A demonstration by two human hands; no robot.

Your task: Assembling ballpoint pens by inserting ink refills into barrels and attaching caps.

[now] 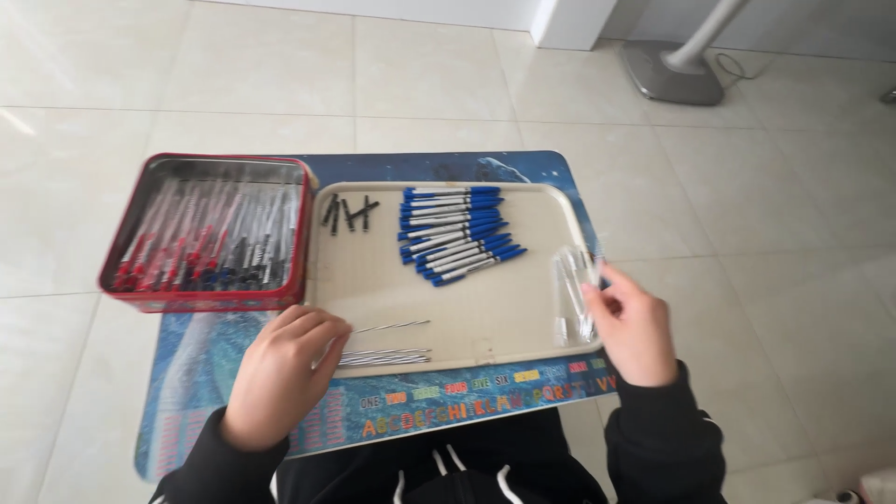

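My left hand [280, 369] rests on the front left edge of a beige tray [504, 313], fingers curled on the ends of a few thin silver pen refills [387, 356]; one more refill [392, 326] lies just above them. At the tray's right edge my right hand [633, 322] pinches several clear pen barrels [571, 294]. A row of assembled blue-capped pens [457, 233] lies at the tray's back middle. Several small black pen parts [347, 213] lie at its back left.
A red metal tin [207, 299] holding many pen parts stands left of the tray. Both sit on a small blue printed table [448, 411] over a pale tiled floor. A grey stand base [672, 70] is at the far right.
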